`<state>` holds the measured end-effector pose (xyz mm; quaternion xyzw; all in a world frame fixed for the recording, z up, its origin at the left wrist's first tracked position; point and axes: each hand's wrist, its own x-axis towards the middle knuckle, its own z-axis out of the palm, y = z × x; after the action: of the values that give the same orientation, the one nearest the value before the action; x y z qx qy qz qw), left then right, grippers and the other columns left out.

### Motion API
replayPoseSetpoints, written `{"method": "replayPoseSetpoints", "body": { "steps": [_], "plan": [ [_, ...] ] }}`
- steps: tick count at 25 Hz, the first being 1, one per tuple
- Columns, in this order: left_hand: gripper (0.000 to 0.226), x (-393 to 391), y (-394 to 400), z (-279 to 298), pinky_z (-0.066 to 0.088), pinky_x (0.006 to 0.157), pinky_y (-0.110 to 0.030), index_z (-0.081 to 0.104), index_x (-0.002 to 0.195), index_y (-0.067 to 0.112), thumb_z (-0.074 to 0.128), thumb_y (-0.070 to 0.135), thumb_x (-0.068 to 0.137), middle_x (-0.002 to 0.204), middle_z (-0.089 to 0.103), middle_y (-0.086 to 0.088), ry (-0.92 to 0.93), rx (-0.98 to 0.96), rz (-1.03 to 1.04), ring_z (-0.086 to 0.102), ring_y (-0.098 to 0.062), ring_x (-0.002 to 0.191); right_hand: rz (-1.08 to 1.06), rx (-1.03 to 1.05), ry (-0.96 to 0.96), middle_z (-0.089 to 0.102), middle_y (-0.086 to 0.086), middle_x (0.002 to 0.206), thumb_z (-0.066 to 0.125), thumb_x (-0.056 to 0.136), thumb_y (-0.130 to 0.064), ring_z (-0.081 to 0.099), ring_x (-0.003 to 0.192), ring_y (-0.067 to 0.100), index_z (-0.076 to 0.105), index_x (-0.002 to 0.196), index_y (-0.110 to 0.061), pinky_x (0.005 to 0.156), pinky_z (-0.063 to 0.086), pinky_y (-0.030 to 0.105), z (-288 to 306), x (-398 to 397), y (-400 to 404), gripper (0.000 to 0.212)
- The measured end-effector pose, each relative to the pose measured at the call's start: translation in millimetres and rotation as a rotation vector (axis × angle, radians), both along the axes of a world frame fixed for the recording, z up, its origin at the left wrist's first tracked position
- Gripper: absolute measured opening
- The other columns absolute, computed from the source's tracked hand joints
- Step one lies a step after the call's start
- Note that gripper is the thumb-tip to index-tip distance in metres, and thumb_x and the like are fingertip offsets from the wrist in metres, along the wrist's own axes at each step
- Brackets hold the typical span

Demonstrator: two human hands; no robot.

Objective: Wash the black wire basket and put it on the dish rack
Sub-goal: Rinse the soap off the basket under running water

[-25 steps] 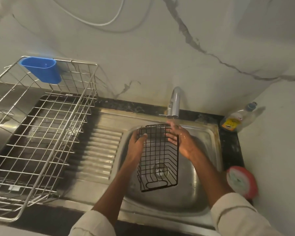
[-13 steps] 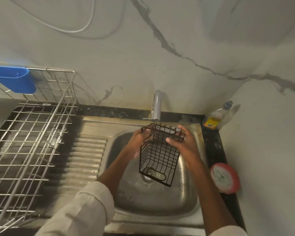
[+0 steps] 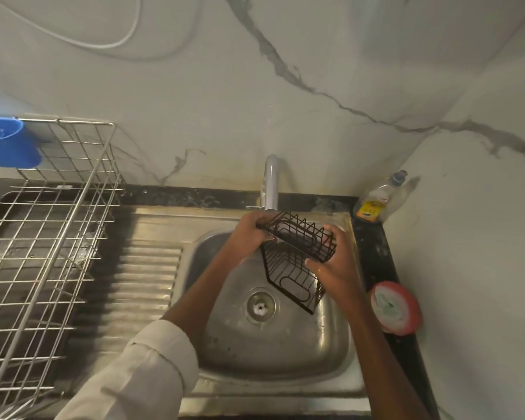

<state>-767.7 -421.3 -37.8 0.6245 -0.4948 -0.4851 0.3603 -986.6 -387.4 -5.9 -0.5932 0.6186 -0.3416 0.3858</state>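
I hold the black wire basket (image 3: 294, 262) tilted over the steel sink bowl (image 3: 225, 344), just below the tap spout (image 3: 271, 183). My left hand (image 3: 249, 234) grips its upper left rim. My right hand (image 3: 334, 265) holds its right side, fingers curled round the wires. The silver dish rack (image 3: 46, 247) stands on the counter at the left, well apart from the basket.
A blue plastic cup (image 3: 8, 144) hangs on the rack's back corner. The ribbed drainboard (image 3: 146, 286) lies between rack and bowl. A dish soap bottle (image 3: 376, 198) and a round red-rimmed scrubber (image 3: 394, 307) sit on the black counter strip at the right, by the wall.
The basket has been tipped from lying flat to standing tilted and has risen close under the tap. Both hands shifted with it. The view has swung rightward.
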Motion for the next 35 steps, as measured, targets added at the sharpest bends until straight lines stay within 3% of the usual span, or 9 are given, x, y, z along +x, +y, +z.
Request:
{"method": "replayPoseSetpoints", "body": {
  "steps": [2, 7, 12, 15, 18, 23, 29, 32, 35],
  "plan": [
    [0.044, 7, 14, 8, 0.060, 0.091, -0.028, 0.067, 0.122, 0.021, 0.067, -0.011, 0.093, 0.120, 0.076, -0.001, 0.121, 0.010, 0.045, 0.073, -0.017, 0.115, 0.054, 0.038, -0.143, 0.052, -0.005, 0.136, 0.074, 0.075, 0.005, 0.056, 0.123, 0.011, 0.046, 0.140, -0.036, 0.096, 0.057, 0.038, -7, 1, 7, 0.082],
    [0.073, 24, 56, 32, 0.059, 0.084, -0.024, 0.051, 0.145, 0.030, 0.057, -0.020, 0.092, 0.128, 0.068, 0.011, 0.169, 0.000, 0.044, 0.068, -0.009, 0.116, 0.143, 0.134, -0.352, 0.058, -0.013, 0.139, 0.057, 0.082, 0.022, 0.058, 0.125, 0.002, 0.049, 0.144, -0.039, 0.102, 0.054, 0.036, -10, 20, -2, 0.087],
    [0.067, 42, 90, 31, 0.060, 0.100, -0.038, 0.050, 0.140, 0.018, 0.079, -0.009, 0.085, 0.118, 0.071, 0.004, 0.080, -0.046, 0.147, 0.072, -0.005, 0.105, 0.277, 0.197, -0.413, 0.064, -0.009, 0.137, 0.054, 0.092, 0.012, 0.062, 0.121, 0.005, 0.057, 0.140, -0.038, 0.096, 0.057, 0.030, -13, 47, -19, 0.069],
    [0.071, 42, 108, 29, 0.061, 0.091, -0.027, 0.045, 0.138, 0.016, 0.086, 0.001, 0.082, 0.117, 0.067, 0.004, 0.007, -0.092, 0.246, 0.071, -0.012, 0.106, 0.267, 0.218, -0.477, 0.068, -0.009, 0.130, 0.060, 0.095, -0.001, 0.065, 0.119, 0.009, 0.068, 0.128, -0.028, 0.093, 0.058, 0.034, -14, 69, -31, 0.043],
    [0.084, 34, 120, 24, 0.054, 0.085, -0.016, 0.039, 0.137, 0.019, 0.096, 0.026, 0.075, 0.118, 0.060, 0.008, -0.142, -0.128, 0.327, 0.063, -0.006, 0.108, 0.229, 0.219, -0.411, 0.074, -0.003, 0.118, 0.072, 0.091, -0.022, 0.069, 0.110, 0.015, 0.075, 0.116, -0.020, 0.079, 0.060, 0.022, -7, 89, -50, 0.026],
    [0.086, 15, 134, 26, 0.047, 0.080, -0.007, 0.039, 0.134, 0.021, 0.098, 0.029, 0.071, 0.115, 0.056, 0.013, -0.114, -0.194, 0.538, 0.060, -0.001, 0.102, 0.438, 0.353, -0.493, 0.074, 0.000, 0.119, 0.063, 0.096, -0.015, 0.064, 0.120, 0.018, 0.076, 0.112, -0.015, 0.096, 0.055, 0.040, 8, 107, -68, 0.020],
    [0.076, 15, 136, 24, 0.061, 0.088, -0.027, 0.047, 0.137, 0.017, 0.086, -0.005, 0.076, 0.118, 0.068, 0.000, 0.078, -0.200, 0.555, 0.069, -0.001, 0.103, 0.527, 0.319, -0.471, 0.057, -0.012, 0.144, 0.053, 0.084, 0.020, 0.050, 0.137, 0.014, 0.063, 0.135, -0.027, 0.109, 0.049, 0.042, -6, 64, -47, 0.070],
    [0.070, 9, 122, 23, 0.058, 0.101, -0.039, 0.056, 0.135, 0.019, 0.084, -0.002, 0.074, 0.126, 0.072, -0.002, 0.246, -0.128, 0.508, 0.071, -0.018, 0.116, 0.341, 0.267, -0.441, 0.056, -0.011, 0.144, 0.063, 0.083, 0.011, 0.056, 0.130, 0.015, 0.054, 0.141, -0.038, 0.104, 0.052, 0.043, -24, 35, -11, 0.077],
    [0.061, 11, 110, 8, 0.051, 0.111, -0.055, 0.064, 0.131, 0.008, 0.077, 0.002, 0.072, 0.124, 0.073, -0.013, 0.510, -0.076, 0.330, 0.069, -0.030, 0.116, 0.198, 0.283, -0.326, 0.066, -0.001, 0.131, 0.076, 0.079, -0.004, 0.063, 0.119, 0.020, 0.054, 0.140, -0.031, 0.100, 0.053, 0.050, -52, 13, 23, 0.070]
  ]
}}
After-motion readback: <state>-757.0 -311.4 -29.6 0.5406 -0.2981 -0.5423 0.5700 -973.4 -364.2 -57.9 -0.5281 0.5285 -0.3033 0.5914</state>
